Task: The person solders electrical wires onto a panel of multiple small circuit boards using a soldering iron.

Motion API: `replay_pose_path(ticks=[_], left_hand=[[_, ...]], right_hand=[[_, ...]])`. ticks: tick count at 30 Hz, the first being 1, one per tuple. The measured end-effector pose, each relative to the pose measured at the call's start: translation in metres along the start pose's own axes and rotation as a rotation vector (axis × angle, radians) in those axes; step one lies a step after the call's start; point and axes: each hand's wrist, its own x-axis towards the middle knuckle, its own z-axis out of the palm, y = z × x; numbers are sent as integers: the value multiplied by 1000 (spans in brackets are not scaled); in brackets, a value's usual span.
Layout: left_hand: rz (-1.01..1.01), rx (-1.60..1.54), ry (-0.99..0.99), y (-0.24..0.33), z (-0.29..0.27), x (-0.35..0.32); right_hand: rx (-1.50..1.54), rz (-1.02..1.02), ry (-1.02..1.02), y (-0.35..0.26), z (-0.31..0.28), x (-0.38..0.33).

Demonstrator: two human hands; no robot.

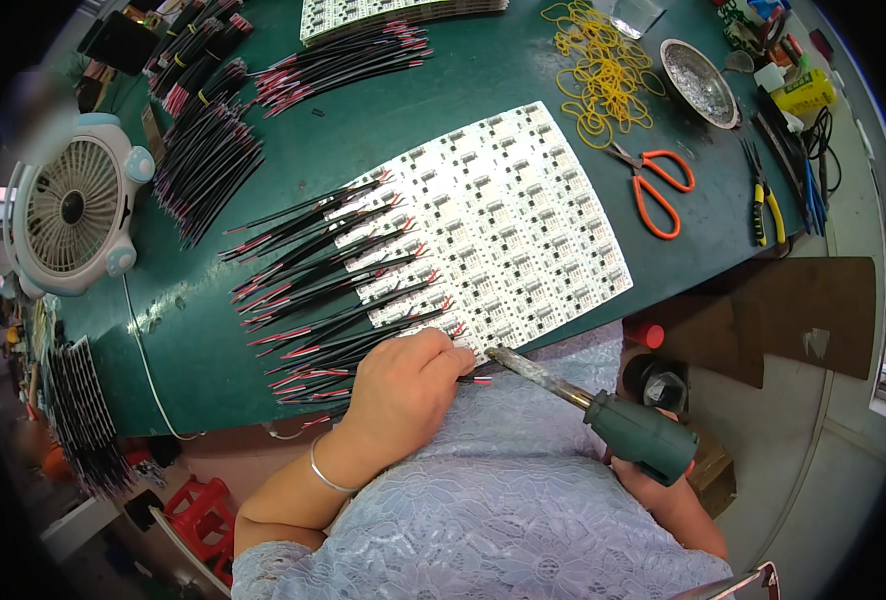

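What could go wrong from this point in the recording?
The soldering iron in the right grip has its tip close to the left grip; if hot, a slip might burn it. Its shaft also crosses in front of the lace garment in this view, so it could perhaps scorch it. Wires overhang the white board sheet's left side and may get snagged.

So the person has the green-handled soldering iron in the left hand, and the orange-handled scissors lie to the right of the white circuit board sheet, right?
Not quite: the head view shows the green-handled soldering iron in the right hand; the left hand is at the near edge of the white circuit board sheet. The orange-handled scissors do lie to its right.
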Motion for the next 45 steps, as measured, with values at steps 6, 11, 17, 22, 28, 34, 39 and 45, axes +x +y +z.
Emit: replay_pose_path(ticks=[6, 11, 17, 22, 28, 34, 39, 45], left_hand=[[19, -25, -4, -1, -2, 1], [22, -25, -35, -2, -4, 3], [60, 19, -23, -1, -3, 2], [107, 71, -60, 0, -6, 1], [109, 56, -83, -1, -8, 1], [109, 43, -89, -2, -9, 2], [104, 41, -89, -3, -10, 1], [101, 56, -116, -2, -12, 1]], right_hand=[[-112, -29, -10, -3, -3, 1], [-75, 11, -3, -1, -2, -2], [-130, -22, -27, 0, -2, -4], [-82, -28, -34, 3, -1, -4], [-44, -2, -22, 4, 0, -6], [-99, -33, -23, 0, 0, -1], [-84, -9, -35, 2, -3, -4], [73, 161, -53, 8, 1, -16]])
